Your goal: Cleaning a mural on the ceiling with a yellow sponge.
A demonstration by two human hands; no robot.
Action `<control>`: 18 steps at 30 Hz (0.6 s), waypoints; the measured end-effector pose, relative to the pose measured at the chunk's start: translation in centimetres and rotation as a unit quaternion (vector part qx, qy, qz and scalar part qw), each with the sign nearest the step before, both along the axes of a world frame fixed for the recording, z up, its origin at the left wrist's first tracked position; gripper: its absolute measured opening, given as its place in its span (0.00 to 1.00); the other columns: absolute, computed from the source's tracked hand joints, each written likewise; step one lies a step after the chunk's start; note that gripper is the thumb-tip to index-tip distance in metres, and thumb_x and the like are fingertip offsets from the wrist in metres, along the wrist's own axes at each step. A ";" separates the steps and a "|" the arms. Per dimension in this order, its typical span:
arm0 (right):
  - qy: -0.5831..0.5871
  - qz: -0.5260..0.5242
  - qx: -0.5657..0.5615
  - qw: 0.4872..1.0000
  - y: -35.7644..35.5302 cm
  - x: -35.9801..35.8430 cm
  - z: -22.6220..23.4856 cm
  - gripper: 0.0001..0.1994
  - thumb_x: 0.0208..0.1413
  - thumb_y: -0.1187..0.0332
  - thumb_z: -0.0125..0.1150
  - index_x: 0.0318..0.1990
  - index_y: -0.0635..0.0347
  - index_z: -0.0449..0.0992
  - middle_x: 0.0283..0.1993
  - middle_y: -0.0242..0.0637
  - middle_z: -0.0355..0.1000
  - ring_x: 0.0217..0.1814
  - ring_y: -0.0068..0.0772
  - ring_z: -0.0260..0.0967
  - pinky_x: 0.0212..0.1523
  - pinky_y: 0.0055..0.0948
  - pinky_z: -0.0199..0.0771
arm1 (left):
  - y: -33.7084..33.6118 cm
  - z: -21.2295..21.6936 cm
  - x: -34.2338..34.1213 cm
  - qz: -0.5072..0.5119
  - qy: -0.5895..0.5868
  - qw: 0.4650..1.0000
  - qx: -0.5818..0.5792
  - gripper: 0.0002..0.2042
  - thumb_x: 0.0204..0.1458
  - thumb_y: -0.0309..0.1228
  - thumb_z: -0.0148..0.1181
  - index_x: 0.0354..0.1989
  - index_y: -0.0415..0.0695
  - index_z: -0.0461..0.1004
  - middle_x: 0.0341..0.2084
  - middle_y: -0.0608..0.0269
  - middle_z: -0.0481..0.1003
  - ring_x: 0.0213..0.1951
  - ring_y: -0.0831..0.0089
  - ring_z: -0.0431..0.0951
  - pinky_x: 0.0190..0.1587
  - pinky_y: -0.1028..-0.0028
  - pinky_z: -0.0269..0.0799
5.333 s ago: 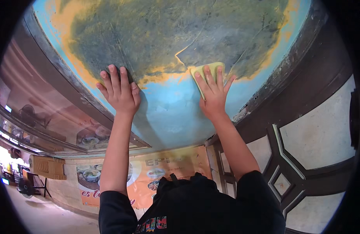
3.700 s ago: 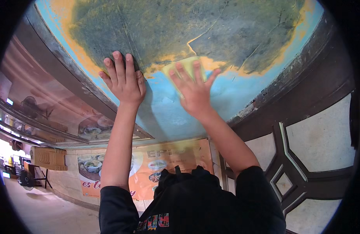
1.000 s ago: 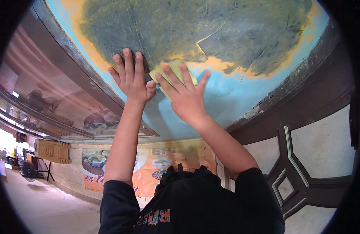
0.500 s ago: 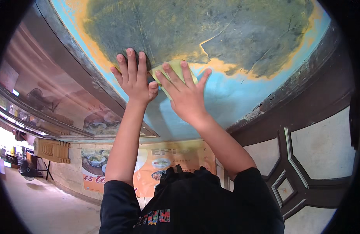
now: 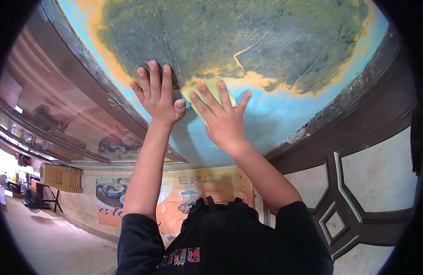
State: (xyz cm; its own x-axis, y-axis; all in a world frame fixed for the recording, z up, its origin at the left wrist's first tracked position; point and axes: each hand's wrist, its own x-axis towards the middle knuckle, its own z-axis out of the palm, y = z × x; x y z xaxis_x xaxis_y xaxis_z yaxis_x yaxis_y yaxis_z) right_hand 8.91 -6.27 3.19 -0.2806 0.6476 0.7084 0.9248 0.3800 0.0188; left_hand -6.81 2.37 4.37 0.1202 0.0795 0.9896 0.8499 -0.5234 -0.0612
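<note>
A painted wall [image 5: 261, 117] rises before me, light blue with a large dark grey worn patch [image 5: 211, 36] ringed in orange-yellow. Pressed flat to it is a yellow-green sheet [image 5: 214, 87] that looks like sandpaper, at the patch's lower edge. My right hand [image 5: 225, 123] lies over this sheet with fingers stretched and spread, covering part of it. To its left, my left hand [image 5: 158, 103] rests open against the wall, fingertips on the dark area and thumb out toward the sheet. That palm holds nothing.
Left of the wall runs a brown frame with a reflective glass pane [image 5: 69, 101]. Dark panelling with pale insets [image 5: 376, 169] stands on the right. Below are an orange food banner [image 5: 172, 197], stacked plastic chairs [image 5: 60, 176] and a black fan [image 5: 32, 199].
My right hand and the sheet under it have slid a little down and to the right along the wall. My left hand has dropped very slightly.
</note>
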 end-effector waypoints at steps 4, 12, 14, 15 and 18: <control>-0.013 -0.003 0.007 1.000 0.2 -0.4 0.8 0.36 0.44 0.76 0.56 0.65 0.35 0.61 0.73 0.21 0.47 0.76 0.45 0.34 0.58 0.81 0.16 | -0.1 0.0 0.3 0.000 -0.002 1.000 -0.003 0.34 0.60 0.54 0.19 0.64 0.45 0.61 0.66 0.53 0.56 0.70 0.54 0.44 0.68 0.53 0.23; -0.005 -0.064 0.024 0.998 -0.2 4.6 -1.7 0.36 0.43 0.76 0.55 0.64 0.35 0.62 0.72 0.23 0.49 0.74 0.47 0.38 0.58 0.81 0.17 | -0.1 -0.1 0.5 -0.003 0.001 1.000 -0.003 0.34 0.61 0.54 0.21 0.63 0.43 0.61 0.65 0.52 0.56 0.70 0.52 0.44 0.68 0.53 0.23; 0.032 -0.094 0.023 0.995 -0.4 6.0 -1.9 0.35 0.44 0.75 0.55 0.63 0.32 0.63 0.71 0.22 0.50 0.73 0.44 0.42 0.57 0.82 0.19 | 0.0 -0.1 0.5 -0.002 0.002 1.000 -0.001 0.33 0.61 0.53 0.22 0.63 0.43 0.61 0.65 0.51 0.56 0.70 0.52 0.44 0.68 0.53 0.23; 0.050 -0.089 0.036 0.994 -0.3 6.5 -2.0 0.36 0.43 0.75 0.55 0.63 0.32 0.62 0.71 0.23 0.49 0.73 0.46 0.40 0.57 0.82 0.18 | 0.0 -0.1 0.5 -0.001 0.004 1.000 0.002 0.33 0.61 0.53 0.23 0.63 0.43 0.61 0.65 0.51 0.56 0.70 0.52 0.44 0.68 0.53 0.23; 0.029 -0.094 0.040 0.994 -0.6 8.7 -3.5 0.36 0.43 0.75 0.55 0.64 0.34 0.61 0.72 0.27 0.47 0.74 0.51 0.37 0.57 0.81 0.16 | 0.1 0.0 1.1 -0.007 -0.003 1.000 0.003 0.32 0.61 0.52 0.26 0.63 0.42 0.61 0.65 0.51 0.56 0.70 0.52 0.44 0.68 0.53 0.24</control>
State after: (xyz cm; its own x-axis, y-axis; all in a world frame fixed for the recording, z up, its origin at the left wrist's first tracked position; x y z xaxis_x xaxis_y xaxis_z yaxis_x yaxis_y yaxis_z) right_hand 17.60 -6.83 -0.34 -0.1175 0.6251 0.7716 0.9796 0.2006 -0.0133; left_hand -5.71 2.43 4.33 0.1155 0.0710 0.9908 0.8424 -0.5355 -0.0598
